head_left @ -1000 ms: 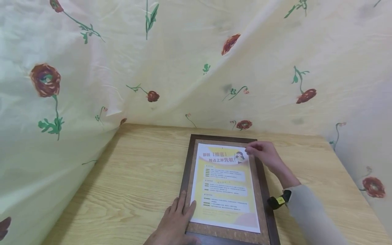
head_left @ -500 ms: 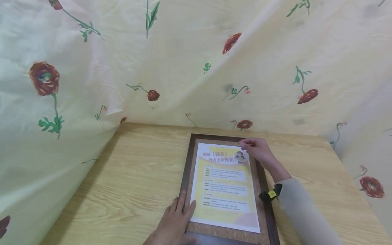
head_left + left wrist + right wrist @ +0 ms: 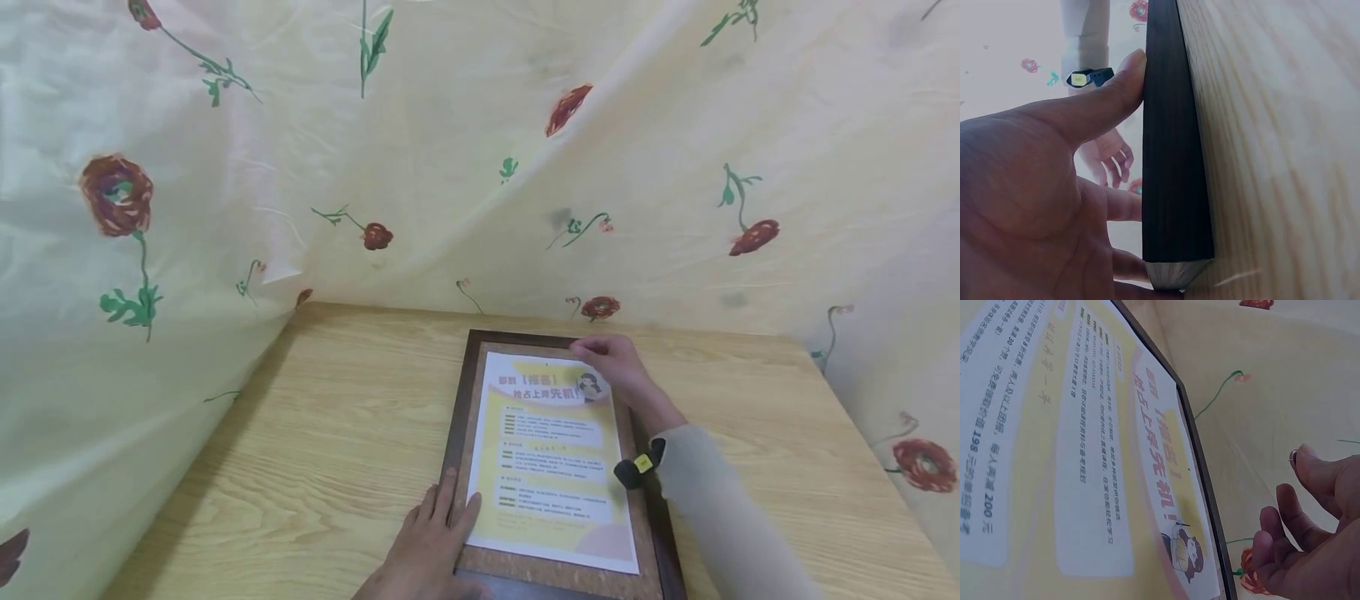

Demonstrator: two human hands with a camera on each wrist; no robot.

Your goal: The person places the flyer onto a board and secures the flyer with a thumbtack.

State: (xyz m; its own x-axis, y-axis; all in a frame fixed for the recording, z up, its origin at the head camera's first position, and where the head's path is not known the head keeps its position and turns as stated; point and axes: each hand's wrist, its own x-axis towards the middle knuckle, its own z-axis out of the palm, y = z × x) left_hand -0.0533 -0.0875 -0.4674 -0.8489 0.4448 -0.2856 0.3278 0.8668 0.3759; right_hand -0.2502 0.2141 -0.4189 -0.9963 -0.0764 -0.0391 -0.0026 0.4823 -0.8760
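A printed yellow and white poster lies on a cork board with a dark wooden frame. My left hand rests on the board's lower left corner. Its fingers lie straight over the frame and the poster's edge; in the left wrist view the thumb touches the frame's side. My right hand is over the poster's upper right corner. Between thumb and forefinger it pinches a small metal thumbtack, the other fingers loosely curled. A tiny dark spot marks the poster's top middle.
The board lies on a light wood-grain table. A pale cloth printed with red flowers hangs behind the table and along both sides. A black band with a yellow tag is on my right wrist.
My right hand has moved left along the poster's top edge, from the right side of the frame inward, with the thumbtack still pinched. The left hand and the board have stayed put.
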